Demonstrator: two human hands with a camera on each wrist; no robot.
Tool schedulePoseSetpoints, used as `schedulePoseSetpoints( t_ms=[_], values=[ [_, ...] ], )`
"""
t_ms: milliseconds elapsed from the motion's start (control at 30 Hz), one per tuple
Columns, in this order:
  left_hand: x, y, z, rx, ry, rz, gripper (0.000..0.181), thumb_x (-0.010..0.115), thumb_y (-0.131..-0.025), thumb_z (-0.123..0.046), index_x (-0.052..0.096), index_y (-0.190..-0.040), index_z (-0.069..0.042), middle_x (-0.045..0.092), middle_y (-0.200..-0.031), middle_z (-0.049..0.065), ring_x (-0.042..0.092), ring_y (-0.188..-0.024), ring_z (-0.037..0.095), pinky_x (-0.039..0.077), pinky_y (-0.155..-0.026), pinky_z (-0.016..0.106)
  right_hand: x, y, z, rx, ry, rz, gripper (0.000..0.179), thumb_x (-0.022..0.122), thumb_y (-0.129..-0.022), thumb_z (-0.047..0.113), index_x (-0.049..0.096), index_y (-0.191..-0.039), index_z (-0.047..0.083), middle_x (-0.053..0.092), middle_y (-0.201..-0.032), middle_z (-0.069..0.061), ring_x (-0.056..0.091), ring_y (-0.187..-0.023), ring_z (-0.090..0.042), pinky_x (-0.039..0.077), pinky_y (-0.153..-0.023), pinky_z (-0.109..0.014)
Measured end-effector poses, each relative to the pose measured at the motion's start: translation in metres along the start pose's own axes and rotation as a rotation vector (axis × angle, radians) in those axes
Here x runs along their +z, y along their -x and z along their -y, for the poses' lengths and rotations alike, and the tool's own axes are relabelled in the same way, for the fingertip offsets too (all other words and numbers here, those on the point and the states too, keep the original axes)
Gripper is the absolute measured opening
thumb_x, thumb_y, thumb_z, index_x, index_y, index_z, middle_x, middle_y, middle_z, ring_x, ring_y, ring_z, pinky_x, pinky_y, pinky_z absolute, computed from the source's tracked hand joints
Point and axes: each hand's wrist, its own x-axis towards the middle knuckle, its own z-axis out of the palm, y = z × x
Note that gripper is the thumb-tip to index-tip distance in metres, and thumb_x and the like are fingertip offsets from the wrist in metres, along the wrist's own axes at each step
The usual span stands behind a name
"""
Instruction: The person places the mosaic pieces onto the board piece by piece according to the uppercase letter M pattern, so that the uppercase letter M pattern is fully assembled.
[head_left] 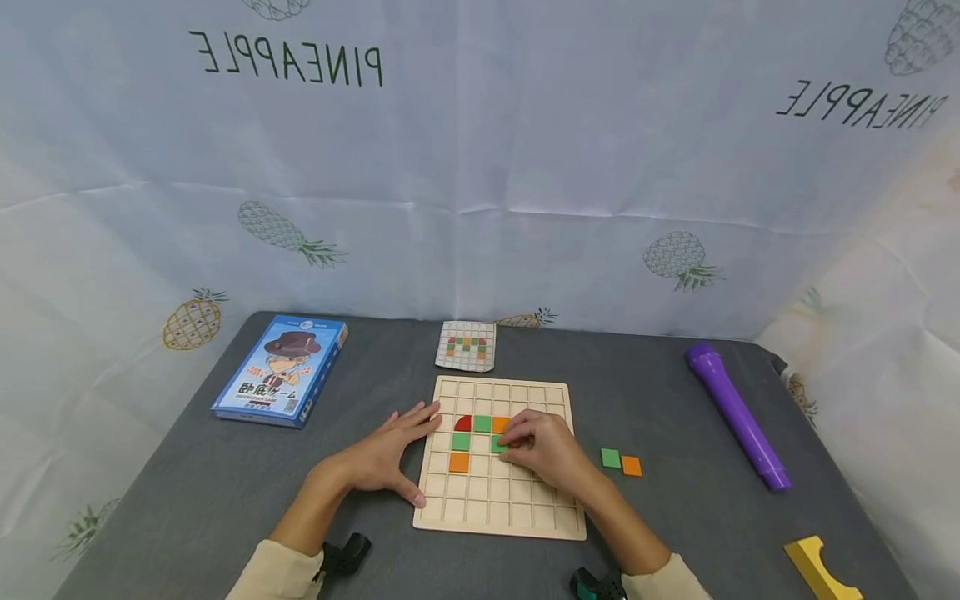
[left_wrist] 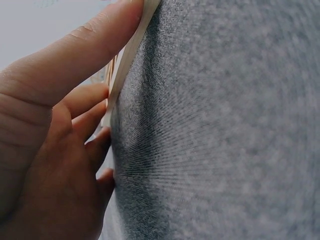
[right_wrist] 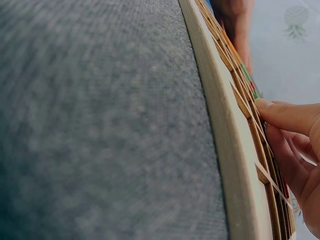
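A pale wooden grid board lies on the grey table. My left hand rests at its left edge, fingers spread, with the thumb against the board's side. Over the middle of the grid, my right hand pinches a green square tile by its right side, thumb and fingertips low at the cell. The fingers partly hide this tile. Close by in the grid sit a red quarter-round tile, two more green tiles, an orange tile and another orange tile beside the right fingertips.
Behind the board lies a pattern card with a small coloured grid. A loose green tile and orange tile lie right of the board. Farther right are a purple tube and a yellow arch block. A blue box lies back left.
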Motion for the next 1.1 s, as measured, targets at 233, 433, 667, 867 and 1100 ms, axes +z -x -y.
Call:
schedulePoseSetpoints(
  t_ms=[233,433,667,867,1100],
  values=[
    [-0.0001,0.0004,-0.0002,0.007,-0.003,-0.008,0.118,0.094,-0.069,-0.037,0.027,-0.161,-0.003,0.013,-0.174,0.013,0.006,-0.161,0.042,0.001,-0.126,0.069,0.0002,0.0001,0.0005,0.017,0.012,0.01,0.011,0.085,-0.081,0.011,0.083,-0.092,0.013,0.073,-0.102,0.003,0.068,-0.092,-0.014,0.056,-0.076,-0.019],
    [-0.0002,0.0005,-0.0011,0.007,-0.003,-0.008,0.118,0.094,-0.069,-0.037,0.028,-0.161,-0.003,0.014,-0.173,0.014,0.006,-0.161,0.042,0.002,-0.126,0.069,0.0003,-0.0001,0.0014,0.028,0.032,0.015,0.011,0.086,-0.081,0.012,0.083,-0.092,0.014,0.072,-0.102,0.005,0.068,-0.095,-0.015,0.057,-0.082,-0.022],
    [-0.0007,0.0007,-0.0016,0.006,0.0,-0.005,0.118,0.094,-0.069,-0.036,0.028,-0.161,-0.003,0.014,-0.173,0.014,0.006,-0.161,0.042,0.001,-0.126,0.069,0.0002,-0.0007,0.0014,0.024,0.058,0.02,0.012,0.086,-0.081,0.013,0.083,-0.092,0.014,0.072,-0.102,0.005,0.068,-0.096,-0.016,0.057,-0.084,-0.023],
    [-0.0007,0.0002,-0.0017,0.004,0.003,-0.001,0.118,0.094,-0.069,-0.036,0.028,-0.161,-0.003,0.014,-0.173,0.014,0.005,-0.161,0.042,0.001,-0.126,0.07,-0.0006,-0.0005,0.0019,0.019,0.051,0.021,0.012,0.086,-0.081,0.013,0.083,-0.093,0.014,0.072,-0.103,0.003,0.068,-0.096,-0.017,0.057,-0.083,-0.023],
    [-0.0002,0.0004,-0.0007,0.007,0.0,-0.002,0.118,0.094,-0.069,-0.037,0.028,-0.161,-0.003,0.013,-0.174,0.014,0.006,-0.161,0.042,0.001,-0.126,0.069,0.0001,0.0002,0.0013,0.021,0.048,0.029,0.012,0.085,-0.081,0.014,0.083,-0.094,0.014,0.072,-0.104,0.004,0.068,-0.097,-0.016,0.057,-0.083,-0.022]
  ],
)
